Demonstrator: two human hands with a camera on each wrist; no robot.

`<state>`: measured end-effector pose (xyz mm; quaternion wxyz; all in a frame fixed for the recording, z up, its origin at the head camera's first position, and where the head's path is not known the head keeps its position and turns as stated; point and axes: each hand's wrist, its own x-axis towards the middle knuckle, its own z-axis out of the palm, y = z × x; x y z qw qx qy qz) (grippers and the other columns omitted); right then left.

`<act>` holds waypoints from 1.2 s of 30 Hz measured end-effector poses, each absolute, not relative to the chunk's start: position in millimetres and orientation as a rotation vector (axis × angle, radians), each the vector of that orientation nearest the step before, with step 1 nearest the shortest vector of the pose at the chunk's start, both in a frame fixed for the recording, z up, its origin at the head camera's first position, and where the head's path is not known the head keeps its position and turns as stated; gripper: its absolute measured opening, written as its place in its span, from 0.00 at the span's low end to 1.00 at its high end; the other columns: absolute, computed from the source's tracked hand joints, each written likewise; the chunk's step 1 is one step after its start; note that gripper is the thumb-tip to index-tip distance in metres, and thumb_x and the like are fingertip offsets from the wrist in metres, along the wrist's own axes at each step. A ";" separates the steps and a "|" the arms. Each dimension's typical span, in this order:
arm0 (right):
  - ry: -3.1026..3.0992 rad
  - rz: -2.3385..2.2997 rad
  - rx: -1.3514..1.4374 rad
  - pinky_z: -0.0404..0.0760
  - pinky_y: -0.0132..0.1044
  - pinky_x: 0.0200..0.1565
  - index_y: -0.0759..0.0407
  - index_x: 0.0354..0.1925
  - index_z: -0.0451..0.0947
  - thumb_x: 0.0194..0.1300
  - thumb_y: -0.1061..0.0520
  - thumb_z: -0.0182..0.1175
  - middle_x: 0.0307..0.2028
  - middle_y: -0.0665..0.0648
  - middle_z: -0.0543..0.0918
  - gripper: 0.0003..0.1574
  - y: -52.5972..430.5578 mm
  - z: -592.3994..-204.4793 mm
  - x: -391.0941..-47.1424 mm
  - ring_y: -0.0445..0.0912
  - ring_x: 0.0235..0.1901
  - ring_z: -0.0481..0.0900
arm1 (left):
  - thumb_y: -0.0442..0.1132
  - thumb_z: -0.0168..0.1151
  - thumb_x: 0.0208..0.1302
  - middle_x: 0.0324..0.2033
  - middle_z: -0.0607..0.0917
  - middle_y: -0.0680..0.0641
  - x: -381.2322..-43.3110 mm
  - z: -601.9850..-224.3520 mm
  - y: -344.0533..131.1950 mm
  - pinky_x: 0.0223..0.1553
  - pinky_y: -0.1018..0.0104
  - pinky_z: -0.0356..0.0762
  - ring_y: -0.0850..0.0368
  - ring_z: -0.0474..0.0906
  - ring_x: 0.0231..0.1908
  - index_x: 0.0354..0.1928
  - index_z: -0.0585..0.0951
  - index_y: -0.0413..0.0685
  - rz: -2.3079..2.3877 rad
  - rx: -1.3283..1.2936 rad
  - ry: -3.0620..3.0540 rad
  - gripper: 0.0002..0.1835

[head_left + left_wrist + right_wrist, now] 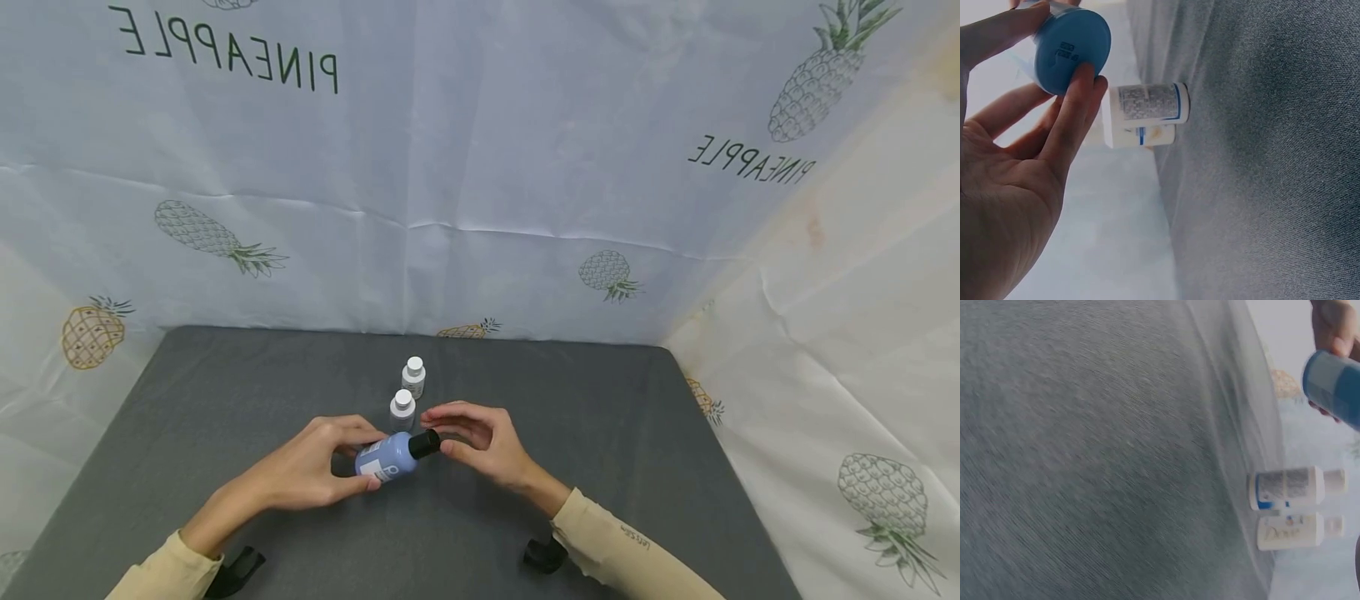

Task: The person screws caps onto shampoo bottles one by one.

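Observation:
A blue bottle (386, 458) with a white label and a black cap (425, 444) is held tilted above the table, cap toward the right. My left hand (318, 462) grips its body between thumb and fingers. In the left wrist view the bottle's round blue base (1072, 53) faces the camera, fingertips at its edge. My right hand (483, 442) is beside the cap, thumb and fingers spread around its end without closing on it. Just beyond the bottle stand two small white bottles, a nearer one (402, 410) and a farther one (413, 377), both capped.
A dark grey cloth covers the table (585, 417). White curtains (480, 167) printed with pineapples hang behind it and at its sides. Black straps (545, 556) show by both wrists, below light sleeves.

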<state>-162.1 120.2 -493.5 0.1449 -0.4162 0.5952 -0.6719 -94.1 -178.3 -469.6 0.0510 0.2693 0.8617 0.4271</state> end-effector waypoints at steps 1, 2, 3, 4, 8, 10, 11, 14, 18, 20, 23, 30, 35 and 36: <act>1.699 -1.920 -1.238 0.85 0.47 0.68 0.82 0.64 0.75 0.75 0.71 0.64 0.59 0.88 0.78 0.24 121.0 -491.7 -163.6 0.39 0.65 0.85 | 0.44 0.80 0.64 0.48 0.90 0.57 -94.1 -469.2 -178.5 0.43 0.68 0.91 0.72 0.84 0.44 0.60 0.89 0.52 1.303 0.820 2.618 0.23; 1.692 -1.896 -1.269 0.84 0.48 0.69 0.82 0.65 0.75 0.74 0.72 0.63 0.60 0.87 0.78 0.24 121.7 -490.1 -164.8 0.40 0.66 0.85 | 0.44 0.80 0.64 0.49 0.90 0.57 -94.1 -468.8 -178.7 0.43 0.69 0.91 0.72 0.84 0.44 0.61 0.89 0.52 1.306 0.821 2.614 0.23; 1.691 -1.869 -1.293 0.84 0.49 0.70 0.81 0.65 0.75 0.74 0.72 0.63 0.61 0.86 0.78 0.25 122.2 -488.7 -165.7 0.40 0.67 0.84 | 0.44 0.80 0.64 0.49 0.90 0.57 -94.1 -468.4 -178.9 0.43 0.68 0.91 0.72 0.84 0.44 0.61 0.89 0.52 1.310 0.822 2.611 0.23; 1.697 -1.842 -1.312 0.83 0.49 0.70 0.80 0.65 0.76 0.74 0.72 0.64 0.61 0.84 0.79 0.25 122.4 -487.7 -166.3 0.40 0.67 0.83 | 0.44 0.80 0.64 0.49 0.90 0.57 -94.1 -468.1 -179.0 0.43 0.68 0.91 0.72 0.84 0.44 0.61 0.89 0.52 1.311 0.823 2.608 0.23; 1.747 -1.777 -1.313 0.85 0.49 0.68 0.77 0.64 0.79 0.72 0.72 0.66 0.60 0.80 0.82 0.24 121.7 -486.5 -165.9 0.38 0.65 0.84 | 0.45 0.80 0.65 0.49 0.90 0.56 -94.0 -467.8 -178.7 0.43 0.65 0.92 0.72 0.84 0.44 0.61 0.89 0.51 1.314 0.818 2.602 0.23; 1.769 -1.779 -1.293 0.86 0.49 0.66 0.77 0.63 0.79 0.71 0.72 0.67 0.59 0.80 0.82 0.24 120.3 -487.3 -164.8 0.37 0.63 0.85 | 0.45 0.80 0.65 0.49 0.90 0.56 -93.8 -467.6 -178.7 0.43 0.65 0.92 0.72 0.84 0.44 0.61 0.89 0.51 1.313 0.811 2.599 0.23; 1.777 -1.786 -1.284 0.87 0.49 0.65 0.78 0.63 0.79 0.70 0.72 0.68 0.58 0.80 0.83 0.24 119.6 -487.5 -164.2 0.37 0.63 0.85 | 0.45 0.80 0.65 0.49 0.90 0.56 -93.6 -467.5 -178.7 0.43 0.65 0.92 0.72 0.84 0.44 0.61 0.89 0.50 1.315 0.805 2.596 0.23; 1.806 -1.804 -1.264 0.89 0.47 0.63 0.78 0.61 0.80 0.69 0.73 0.68 0.56 0.81 0.84 0.23 117.6 -489.7 -162.4 0.37 0.61 0.86 | 0.45 0.80 0.65 0.49 0.90 0.56 -93.3 -467.4 -178.9 0.43 0.66 0.92 0.71 0.85 0.44 0.61 0.88 0.50 1.314 0.796 2.591 0.23; 1.857 -1.824 -1.213 0.90 0.45 0.61 0.76 0.58 0.82 0.68 0.73 0.70 0.53 0.80 0.85 0.21 115.8 -493.2 -160.1 0.36 0.56 0.88 | 0.45 0.80 0.65 0.49 0.90 0.56 -93.1 -467.8 -179.1 0.44 0.66 0.92 0.71 0.85 0.44 0.61 0.88 0.49 1.316 0.794 2.591 0.24; 1.890 -1.833 -1.185 0.91 0.44 0.59 0.75 0.56 0.82 0.67 0.72 0.71 0.51 0.79 0.86 0.20 115.1 -494.5 -158.9 0.36 0.53 0.88 | 0.45 0.80 0.65 0.49 0.90 0.56 -93.3 -468.1 -178.9 0.44 0.67 0.92 0.71 0.85 0.44 0.62 0.88 0.48 1.314 0.795 2.594 0.24; 1.950 -1.844 -1.143 0.92 0.42 0.57 0.73 0.54 0.84 0.66 0.71 0.72 0.48 0.77 0.87 0.18 114.2 -495.9 -156.7 0.36 0.49 0.88 | 0.45 0.80 0.65 0.49 0.90 0.55 -93.4 -467.9 -178.1 0.45 0.66 0.91 0.71 0.86 0.45 0.62 0.88 0.48 1.307 0.800 2.600 0.24; 2.037 -1.872 -1.102 0.93 0.40 0.53 0.71 0.49 0.85 0.66 0.67 0.75 0.43 0.74 0.87 0.15 111.7 -497.9 -153.3 0.34 0.44 0.88 | 0.44 0.80 0.65 0.50 0.90 0.55 -93.3 -466.0 -176.6 0.45 0.66 0.92 0.71 0.86 0.45 0.61 0.88 0.47 1.304 0.804 2.605 0.24; 2.055 -1.871 -1.109 0.93 0.39 0.52 0.70 0.49 0.85 0.66 0.66 0.76 0.43 0.73 0.87 0.15 112.2 -498.8 -151.8 0.34 0.44 0.87 | 0.44 0.80 0.65 0.49 0.90 0.55 -93.7 -466.4 -176.4 0.44 0.66 0.92 0.72 0.85 0.44 0.62 0.88 0.49 1.313 0.819 2.603 0.24; 2.056 -1.871 -1.112 0.93 0.39 0.52 0.69 0.49 0.85 0.66 0.66 0.76 0.42 0.73 0.87 0.15 112.5 -499.1 -151.5 0.34 0.44 0.87 | 0.44 0.80 0.65 0.49 0.90 0.55 -93.7 -466.6 -176.3 0.43 0.66 0.92 0.72 0.85 0.44 0.62 0.88 0.49 1.313 0.822 2.604 0.24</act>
